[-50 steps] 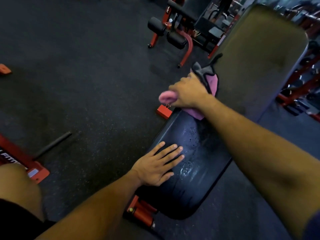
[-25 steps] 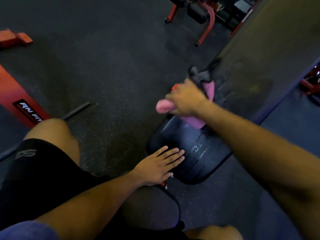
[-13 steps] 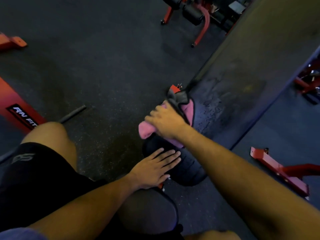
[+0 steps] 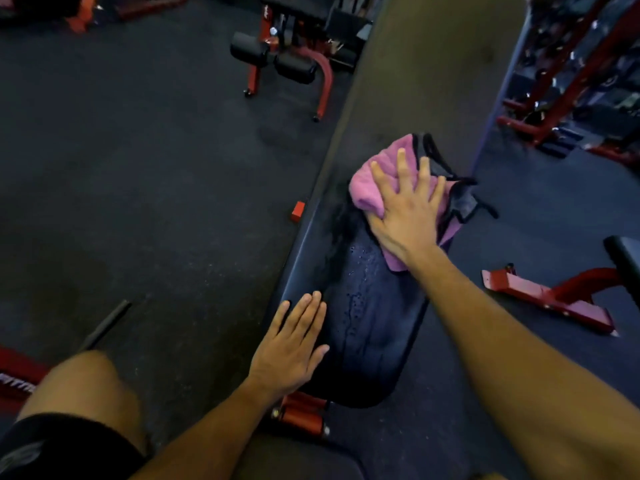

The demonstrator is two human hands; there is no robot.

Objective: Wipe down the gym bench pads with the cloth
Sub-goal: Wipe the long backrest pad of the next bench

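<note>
We see the right hand (image 4: 405, 216) pressed flat on the pink cloth (image 4: 375, 181), fingers straight and spread, palm down. The cloth sits bunched at the far end of the seat pad (image 4: 374, 313), right where that pad meets the long back pad (image 4: 426, 81), and it leans toward the bench's right edge. A dark trimmed part of the cloth (image 4: 462, 199) spills over that right edge, with a thin strap trailing off it. A pink corner pokes out under the wrist.

The left hand (image 4: 294, 344) lies on the near left edge of the seat pad, fingers straight and close together, holding nothing, just resting on the vinyl. The two hands are well apart along the pad.

Between them the seat pad shines wet: small droplets (image 4: 360, 271) and streaks run down its middle. The back pad stretches away toward the top of the view, dull and dry-looking.

At the near end of the bench we spot the red frame bracket (image 4: 301, 415) just under the left wrist. A small red foot (image 4: 298, 211) shows beside the left edge of the bench. On the rubber floor (image 4: 138, 168) a dark bar (image 4: 104, 325) lies to the left, near our bare knee (image 4: 86, 386). Another red bench base (image 4: 554, 299) stands off to the right, and a red machine with black roller pads (image 4: 277, 57) sits farther back.
</note>
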